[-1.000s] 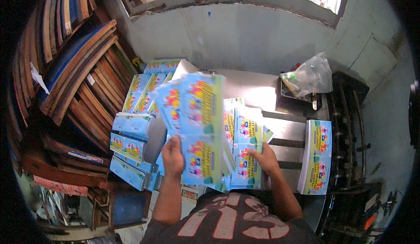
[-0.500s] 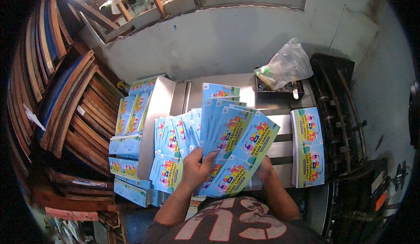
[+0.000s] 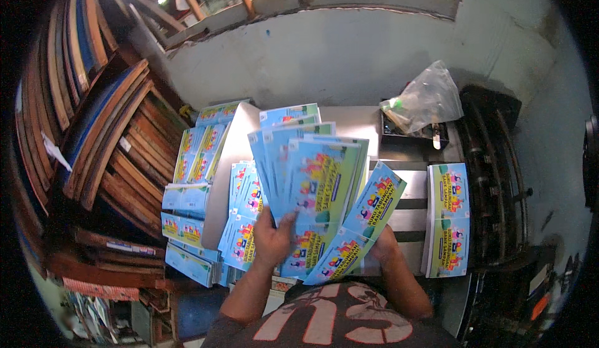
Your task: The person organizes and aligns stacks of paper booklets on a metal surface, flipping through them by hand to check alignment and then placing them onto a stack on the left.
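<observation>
1. We see the left hand (image 3: 272,239) gripping a fan of printed sheets (image 3: 321,189), thumb across the top face, over the near side of the table (image 3: 407,209).
2. We mark the fan as light blue and green, cartoon figures plus yellow-and-dark lettering, edges spread unevenly.
3. We see the right hand (image 3: 385,246) at the lower right edge of 1 tilted sheet (image 3: 360,222); fingers hidden behind it, so we cannot tell how tightly they close.
4. We note that the tilted sheet leans up to the right and overlaps the fan's lower right part.
5. We have a loose pile (image 3: 239,243) of matching sheets just left of the left hand, edges staggered.
6. We have a neat stack (image 3: 449,220) well to the right of the right hand, 2 printed panels showing on top.
7. We log more stacks (image 3: 203,154) at far left, beyond a pale metal panel (image 3: 234,145).
8. We tag a dark box (image 3: 415,142) at the back right, with a clear plastic bag (image 3: 432,98) on it.
</observation>
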{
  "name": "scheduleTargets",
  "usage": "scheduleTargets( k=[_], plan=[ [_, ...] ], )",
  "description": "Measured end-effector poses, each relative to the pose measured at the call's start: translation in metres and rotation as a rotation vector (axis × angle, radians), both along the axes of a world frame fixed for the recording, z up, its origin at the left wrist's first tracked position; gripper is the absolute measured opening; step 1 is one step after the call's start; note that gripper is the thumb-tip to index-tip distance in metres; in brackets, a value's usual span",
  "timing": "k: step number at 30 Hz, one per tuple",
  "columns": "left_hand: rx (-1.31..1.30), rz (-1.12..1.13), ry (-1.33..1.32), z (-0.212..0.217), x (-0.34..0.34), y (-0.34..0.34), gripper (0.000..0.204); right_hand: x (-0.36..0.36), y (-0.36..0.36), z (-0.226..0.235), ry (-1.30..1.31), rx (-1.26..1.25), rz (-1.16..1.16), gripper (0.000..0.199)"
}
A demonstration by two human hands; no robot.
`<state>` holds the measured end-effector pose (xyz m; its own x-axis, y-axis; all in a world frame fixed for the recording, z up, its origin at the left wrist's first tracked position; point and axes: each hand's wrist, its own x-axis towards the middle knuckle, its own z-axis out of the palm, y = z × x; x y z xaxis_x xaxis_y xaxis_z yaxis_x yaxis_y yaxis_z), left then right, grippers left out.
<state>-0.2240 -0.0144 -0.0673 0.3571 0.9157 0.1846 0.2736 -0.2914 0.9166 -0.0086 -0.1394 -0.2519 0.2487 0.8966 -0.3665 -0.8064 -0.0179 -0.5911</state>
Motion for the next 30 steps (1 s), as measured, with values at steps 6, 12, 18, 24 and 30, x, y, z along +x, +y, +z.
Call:
scheduleTargets(
  k=[6,12,18,24,30],
  plan=[
    [0.046,0.09,-0.386,0.049,-0.026,0.087,0.036,0.001,0.011,0.033,0.099,0.032,-0.044,0.061],
    [-0.024,0.006,0.345,-0.052,0.006,0.064,0.067,-0.012,0.019,0.052,-0.119,-0.045,-0.038,0.072],
    [-0.023,0.13,0.504,-0.094,-0.017,0.031,0.077,0.022,0.009,0.045,-1.228,-0.324,0.069,0.057],
    [0.021,0.308,0.491,-0.106,-0.036,0.036,0.088,0.006,0.017,0.045,-1.353,-0.404,0.04,0.076],
    [-0.462,0.06,0.202,-0.138,-0.012,0.088,0.097,0.002,0.036,0.053,-1.474,-0.377,0.213,0.089]
  ],
)
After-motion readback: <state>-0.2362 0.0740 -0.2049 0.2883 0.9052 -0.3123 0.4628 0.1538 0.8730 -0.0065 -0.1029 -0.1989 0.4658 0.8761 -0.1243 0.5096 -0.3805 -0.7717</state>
